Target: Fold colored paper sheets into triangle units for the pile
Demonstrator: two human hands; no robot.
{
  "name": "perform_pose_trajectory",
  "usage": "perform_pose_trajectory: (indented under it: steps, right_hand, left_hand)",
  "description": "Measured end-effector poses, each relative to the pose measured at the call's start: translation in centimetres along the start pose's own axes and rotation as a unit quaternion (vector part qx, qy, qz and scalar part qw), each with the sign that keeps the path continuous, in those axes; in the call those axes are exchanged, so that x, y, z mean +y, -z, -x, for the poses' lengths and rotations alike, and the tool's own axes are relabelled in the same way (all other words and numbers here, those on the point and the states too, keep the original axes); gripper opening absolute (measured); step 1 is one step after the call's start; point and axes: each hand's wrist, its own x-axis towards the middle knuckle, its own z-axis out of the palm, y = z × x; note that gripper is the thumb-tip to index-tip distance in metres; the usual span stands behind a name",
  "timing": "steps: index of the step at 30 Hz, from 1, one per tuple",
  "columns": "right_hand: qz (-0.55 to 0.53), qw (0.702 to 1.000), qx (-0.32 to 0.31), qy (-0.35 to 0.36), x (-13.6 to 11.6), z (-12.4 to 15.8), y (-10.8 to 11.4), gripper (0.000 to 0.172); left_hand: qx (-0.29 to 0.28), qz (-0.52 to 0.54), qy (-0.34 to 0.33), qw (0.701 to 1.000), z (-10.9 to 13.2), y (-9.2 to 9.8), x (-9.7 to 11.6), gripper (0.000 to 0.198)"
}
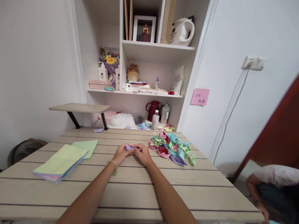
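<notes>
The left hand and the right hand meet at the middle of the wooden table, fingers curled in and pinching a small purple paper piece between them, just above the tabletop. How far the piece is folded is too small to tell. A thin bracelet sits on the left wrist. Just beside the right hand, to its right, lies a pile of folded paper shapes in green, blue, pink and purple. Well apart on the left rests a stack of coloured sheets, with a single green sheet touching its far edge. Beyond the table stand a clear bottle and a red jug under the shelves. A pink sticky note hangs on the right wall, and another person crouches low at the right edge
</notes>
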Motion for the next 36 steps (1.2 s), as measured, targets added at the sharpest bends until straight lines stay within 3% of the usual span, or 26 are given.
perform_pose_trajectory:
  steps: [5,10,18,22,31,36]
  right_hand:
    - [-0.052,0.997,0.024,-0.045,0.3,0.0,-0.3,0.044]
    - [-0.117,0.986,0.025,-0.114,1.3,-0.2,-0.4,0.032]
    - [-0.234,0.957,0.054,-0.161,1.4,-0.5,0.3,0.038]
    - [-0.252,0.953,0.027,-0.165,1.1,-0.3,0.1,0.037]
    - [-0.250,0.953,0.006,-0.173,0.8,-0.3,-0.3,0.040]
    - [-0.208,0.967,0.025,-0.143,0.9,-0.2,-0.2,0.039]
  left_hand:
    - [0.030,0.028,0.004,0.999,-0.1,0.4,0.3,0.036]
    - [0.021,-0.017,0.007,1.000,-0.2,0.7,0.6,0.039]
    - [0.033,-0.034,-0.004,0.999,-0.6,1.0,0.2,0.035]
    - [0.006,-0.051,-0.008,0.999,-0.6,1.0,0.1,0.028]
    - [0.024,-0.049,-0.017,0.998,-0.4,1.1,0.7,0.027]
    - [0.040,-0.026,-0.013,0.999,-0.5,1.1,0.4,0.028]
